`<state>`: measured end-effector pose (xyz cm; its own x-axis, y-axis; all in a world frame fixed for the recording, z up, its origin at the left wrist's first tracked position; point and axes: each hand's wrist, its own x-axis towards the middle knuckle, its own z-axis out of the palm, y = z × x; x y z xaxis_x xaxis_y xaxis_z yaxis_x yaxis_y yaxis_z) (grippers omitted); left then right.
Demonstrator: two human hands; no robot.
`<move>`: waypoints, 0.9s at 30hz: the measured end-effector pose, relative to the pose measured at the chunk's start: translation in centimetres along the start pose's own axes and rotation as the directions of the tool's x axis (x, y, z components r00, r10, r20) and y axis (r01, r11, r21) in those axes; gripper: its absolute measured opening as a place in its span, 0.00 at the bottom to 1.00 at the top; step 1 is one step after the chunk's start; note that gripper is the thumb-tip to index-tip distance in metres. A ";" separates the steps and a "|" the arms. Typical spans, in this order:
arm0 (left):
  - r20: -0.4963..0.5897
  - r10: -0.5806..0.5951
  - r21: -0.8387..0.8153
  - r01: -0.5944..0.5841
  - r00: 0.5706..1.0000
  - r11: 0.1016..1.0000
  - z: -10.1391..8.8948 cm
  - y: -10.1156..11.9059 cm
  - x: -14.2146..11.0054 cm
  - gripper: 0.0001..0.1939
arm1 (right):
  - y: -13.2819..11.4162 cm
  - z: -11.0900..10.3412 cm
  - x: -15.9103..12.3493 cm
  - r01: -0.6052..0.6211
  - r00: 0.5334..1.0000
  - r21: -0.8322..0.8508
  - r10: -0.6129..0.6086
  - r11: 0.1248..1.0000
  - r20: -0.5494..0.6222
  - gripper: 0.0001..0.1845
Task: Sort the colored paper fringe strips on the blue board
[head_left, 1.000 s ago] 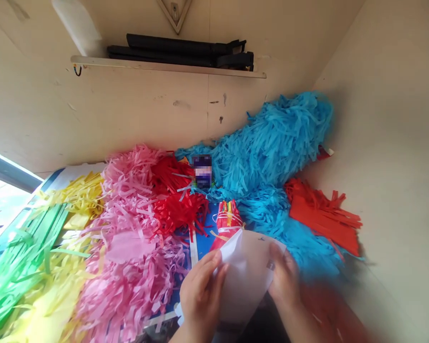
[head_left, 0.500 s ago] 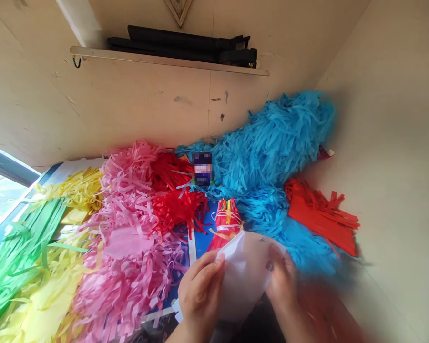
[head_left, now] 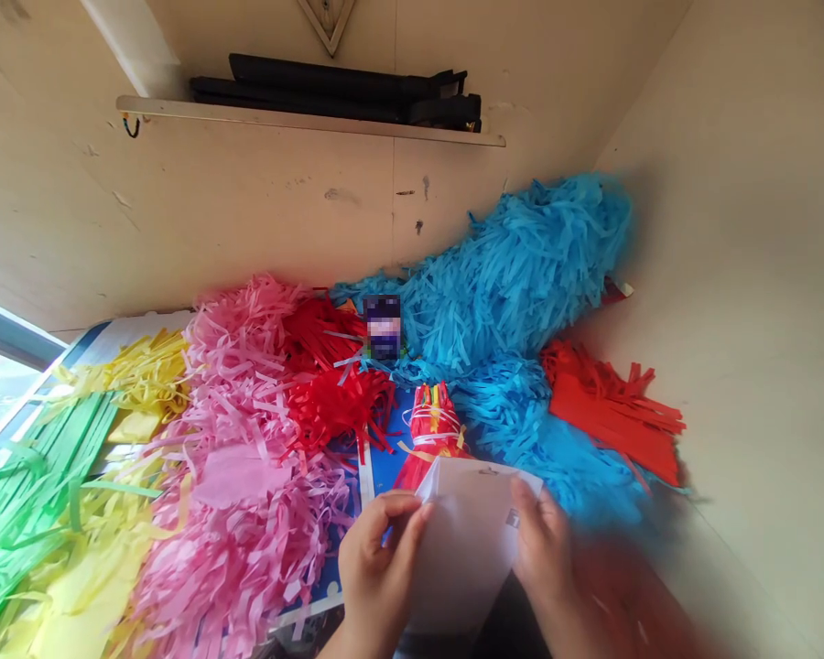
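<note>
At the near edge of the blue board (head_left: 388,480), left hand (head_left: 379,569) and right hand (head_left: 544,549) have grips closed on a white paper sheet (head_left: 467,540), its small print unreadable, just below a red fringed bundle (head_left: 431,435).

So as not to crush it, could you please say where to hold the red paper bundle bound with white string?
Take the red paper bundle at its tied waist from above: it looks narrowest there; its flared end sits behind the white paper sheet.
</note>
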<state>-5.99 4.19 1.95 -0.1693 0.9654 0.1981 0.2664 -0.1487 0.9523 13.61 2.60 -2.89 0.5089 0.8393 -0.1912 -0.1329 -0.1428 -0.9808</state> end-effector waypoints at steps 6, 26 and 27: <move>0.061 -0.171 -0.194 0.180 0.983 0.964 0.4 -0.7 -0.1 0.11 | 0.6 -0.7 0.6 0.037 0.997 -0.046 -0.034 0.998 0.074 0.26; 0.023 0.182 -0.081 -0.180 0.983 0.980 0.5 1.1 -1.1 0.10 | -0.1 0.2 0.5 -0.144 0.988 0.122 0.136 0.982 0.074 0.29; 0.021 0.216 -0.090 -0.213 0.976 0.973 0.4 1.1 -1.2 0.09 | -0.1 0.2 0.5 -0.148 0.987 0.124 0.139 0.981 0.080 0.29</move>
<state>-5.09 2.95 2.63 -0.0877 0.9148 0.3944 0.2100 -0.3700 0.9050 13.71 3.15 -2.88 0.4161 0.8503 -0.3223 -0.3116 -0.1996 -0.9290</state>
